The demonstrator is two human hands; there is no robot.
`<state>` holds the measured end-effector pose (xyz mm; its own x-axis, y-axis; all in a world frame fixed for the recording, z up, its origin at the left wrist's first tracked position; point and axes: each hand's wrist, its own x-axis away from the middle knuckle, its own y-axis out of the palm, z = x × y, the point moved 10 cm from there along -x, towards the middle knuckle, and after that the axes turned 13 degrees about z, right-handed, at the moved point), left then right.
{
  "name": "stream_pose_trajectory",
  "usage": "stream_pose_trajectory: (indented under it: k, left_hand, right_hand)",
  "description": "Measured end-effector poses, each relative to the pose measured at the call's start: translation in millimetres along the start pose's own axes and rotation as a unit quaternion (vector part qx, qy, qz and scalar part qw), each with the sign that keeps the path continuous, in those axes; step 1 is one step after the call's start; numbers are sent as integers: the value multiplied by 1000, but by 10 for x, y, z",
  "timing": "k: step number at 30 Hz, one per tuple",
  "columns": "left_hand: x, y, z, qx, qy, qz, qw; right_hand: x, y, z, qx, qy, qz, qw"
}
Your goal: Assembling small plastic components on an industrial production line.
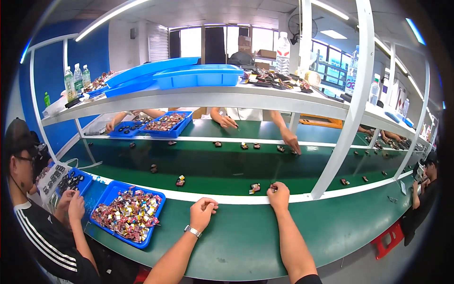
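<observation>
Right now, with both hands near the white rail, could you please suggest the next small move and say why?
Perhaps ease the right hand slightly left toward the small parts on the green belt: they lie just beside it, while the left hand is farther off. Whether the right hand holds something is hard to tell.

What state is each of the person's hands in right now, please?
Left hand: loosely curled; cannot tell whether it holds anything.
Right hand: closed, perhaps on something small and dark.
</observation>
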<state>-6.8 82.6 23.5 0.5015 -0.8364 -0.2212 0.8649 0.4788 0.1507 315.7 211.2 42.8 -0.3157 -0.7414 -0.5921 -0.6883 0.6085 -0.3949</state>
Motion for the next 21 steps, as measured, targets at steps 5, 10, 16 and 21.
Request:
stream_pose_trajectory:
  k: [5,10,16,21]
  left_hand:
    - [86,29,351,-164,123,15,979]
    - [818,665,795,-324,527,-147,772]
    - [1648,1131,934,-305,641,-257,656]
    - [1890,1112,887,-272,670,-254,642]
  right_hand:
    - [18,-97,-100,116,-122,96,981]
    - [357,266,-709,156,-110,-3,982]
    - [248,370,-374,166,-107,13,980]
    - [168,395,-254,126,-42,32,991]
